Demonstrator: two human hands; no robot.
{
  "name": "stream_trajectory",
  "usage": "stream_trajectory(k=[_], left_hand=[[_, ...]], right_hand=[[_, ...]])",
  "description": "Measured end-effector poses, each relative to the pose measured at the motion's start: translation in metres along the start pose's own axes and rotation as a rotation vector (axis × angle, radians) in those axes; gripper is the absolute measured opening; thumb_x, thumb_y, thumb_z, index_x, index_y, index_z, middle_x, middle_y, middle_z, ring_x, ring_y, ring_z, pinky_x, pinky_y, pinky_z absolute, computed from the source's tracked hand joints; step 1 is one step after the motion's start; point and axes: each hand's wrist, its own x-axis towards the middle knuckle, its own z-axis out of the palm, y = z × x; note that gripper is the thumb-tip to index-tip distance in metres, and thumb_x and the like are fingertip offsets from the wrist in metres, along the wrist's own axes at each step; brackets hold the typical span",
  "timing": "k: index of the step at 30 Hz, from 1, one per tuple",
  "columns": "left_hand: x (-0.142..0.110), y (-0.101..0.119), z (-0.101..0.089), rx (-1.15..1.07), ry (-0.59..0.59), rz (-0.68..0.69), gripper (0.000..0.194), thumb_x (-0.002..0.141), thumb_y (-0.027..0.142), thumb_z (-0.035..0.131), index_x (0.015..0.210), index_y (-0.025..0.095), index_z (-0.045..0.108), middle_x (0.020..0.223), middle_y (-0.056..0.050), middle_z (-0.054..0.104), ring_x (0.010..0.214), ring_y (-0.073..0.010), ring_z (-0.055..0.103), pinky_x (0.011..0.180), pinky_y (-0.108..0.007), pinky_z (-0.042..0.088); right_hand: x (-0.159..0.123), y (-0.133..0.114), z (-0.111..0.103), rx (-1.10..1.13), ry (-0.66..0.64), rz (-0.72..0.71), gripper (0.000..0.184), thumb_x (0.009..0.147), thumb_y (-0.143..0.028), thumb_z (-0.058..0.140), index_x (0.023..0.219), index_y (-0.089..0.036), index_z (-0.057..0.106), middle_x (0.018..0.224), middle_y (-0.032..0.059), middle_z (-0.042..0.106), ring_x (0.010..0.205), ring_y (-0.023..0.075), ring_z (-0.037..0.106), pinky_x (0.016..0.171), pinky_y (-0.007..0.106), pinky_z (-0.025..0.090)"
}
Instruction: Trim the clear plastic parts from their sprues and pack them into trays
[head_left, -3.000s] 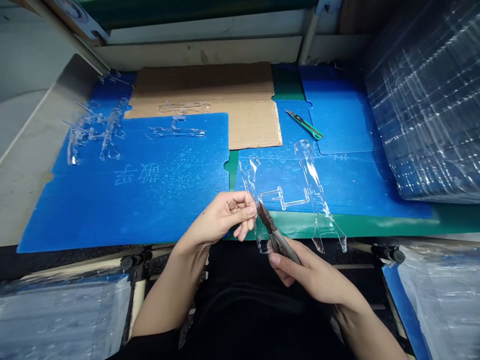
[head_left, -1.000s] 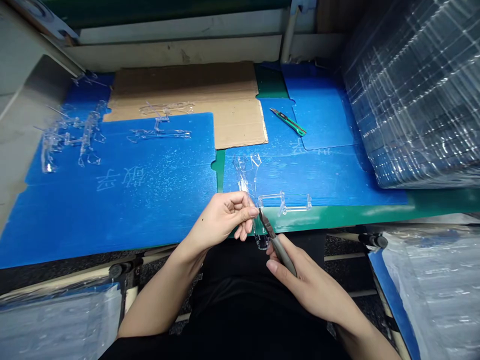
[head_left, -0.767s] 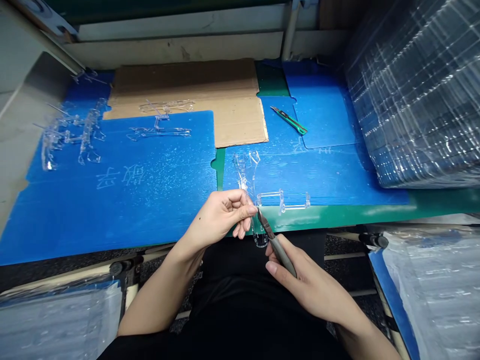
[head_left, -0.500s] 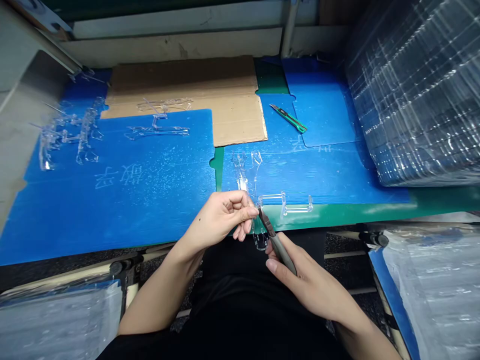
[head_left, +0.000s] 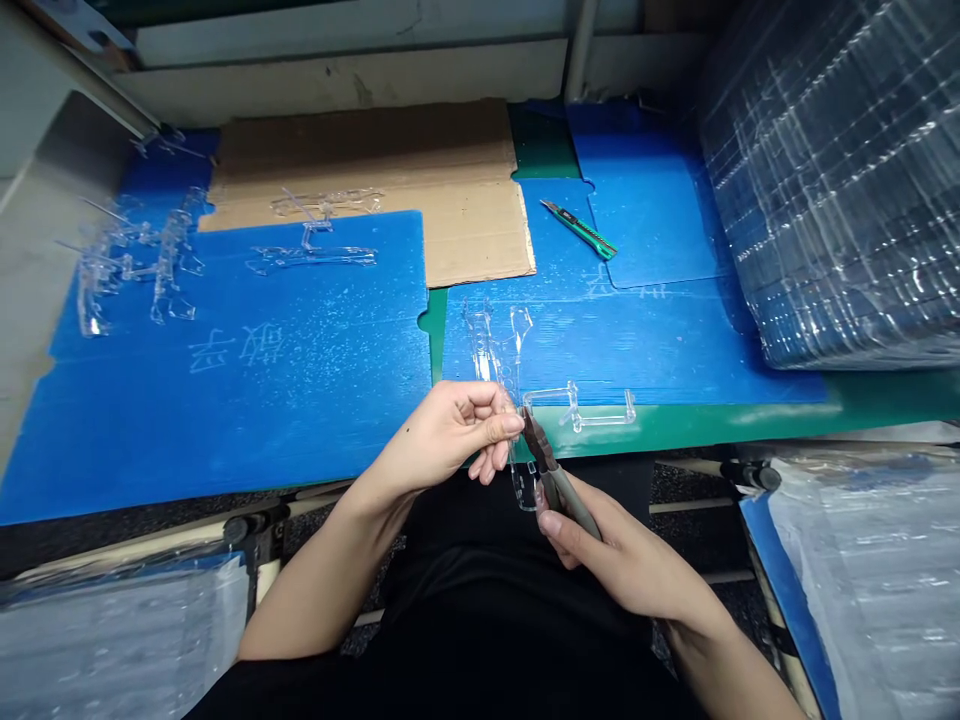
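Observation:
My left hand (head_left: 474, 432) is closed on a clear plastic part (head_left: 521, 332), pinching it near its middle; one end points away from me and the other hangs by the table's front edge. A thin clear plastic sprue (head_left: 574, 408) reaches out to the right from it. In my right hand (head_left: 607, 545) are nippers with grey handles (head_left: 574, 500), fingers wrapped round the grips. Their dark jaws meet the clear plastic just right of my left fingertips; whether they are fully closed I cannot make out. Beyond my left hand, another clear piece (head_left: 480, 345) lies on the blue sheet.
A green utility knife (head_left: 579, 230) lies on the blue sheet at right. Behind are brown cardboard (head_left: 360, 150) and a clear moulded frame (head_left: 315, 257); more clear frames (head_left: 139, 265) sit at left. A tall stack of clear trays (head_left: 847, 200) stands at right, with plastic-wrapped stacks (head_left: 870, 570) below.
The clear part and the nippers have shifted slightly to the right. The nipper handles look a little further apart, and the left hand keeps its pinch.

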Motion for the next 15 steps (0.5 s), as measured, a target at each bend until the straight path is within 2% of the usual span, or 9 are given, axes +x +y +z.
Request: stream_trajectory(k=[3,6,9,13,15], left_hand=[[0.007,-0.002,0.001,0.038,0.033,0.002,0.048,0.091,0.056,0.085,0.076,0.017,0.062,0.060,0.000,0.071,0.043,-0.0088,0.060,0.043,-0.017,0.046],[0.023,-0.004,0.002,0.075,0.056,-0.019,0.050,0.089,0.058,0.085,0.074,0.017,0.061,0.060,-0.001,0.070,0.043,-0.0091,0.060,0.042,-0.018,0.045],[0.044,-0.002,0.001,0.161,0.042,-0.058,0.053,0.087,0.062,0.085,0.071,0.017,0.062,0.057,-0.002,0.069,0.042,-0.0100,0.060,0.043,-0.019,0.047],[0.072,0.009,-0.003,0.360,0.042,-0.163,0.055,0.083,0.062,0.087,0.067,0.018,0.060,0.052,-0.003,0.067,0.039,-0.0122,0.059,0.042,-0.021,0.045],[0.081,0.016,-0.004,0.457,0.039,-0.217,0.051,0.084,0.061,0.086,0.071,0.019,0.060,0.050,-0.003,0.066,0.039,-0.0151,0.059,0.042,-0.024,0.044]], right_hand=[[0.009,0.008,0.003,0.201,0.029,-0.006,0.038,0.110,-0.062,0.057,0.107,-0.024,0.055,0.077,-0.0050,0.046,0.066,0.0126,0.041,0.062,0.028,0.041],[0.022,0.017,0.004,0.424,0.071,-0.001,0.045,0.103,-0.064,0.069,0.100,-0.023,0.051,0.077,-0.0069,0.042,0.061,0.0091,0.035,0.055,0.023,0.033],[0.031,0.024,0.002,0.531,0.085,0.006,0.051,0.098,-0.065,0.075,0.094,-0.023,0.045,0.076,-0.0084,0.039,0.058,0.0068,0.028,0.051,0.021,0.025],[0.027,0.035,0.002,0.635,0.076,0.000,0.053,0.098,-0.066,0.074,0.095,-0.025,0.042,0.075,-0.0096,0.034,0.058,0.0064,0.021,0.051,0.020,0.018],[0.017,0.044,0.004,0.672,0.068,0.001,0.053,0.098,-0.067,0.074,0.096,-0.024,0.043,0.075,-0.0094,0.032,0.059,0.0066,0.021,0.052,0.020,0.018]])
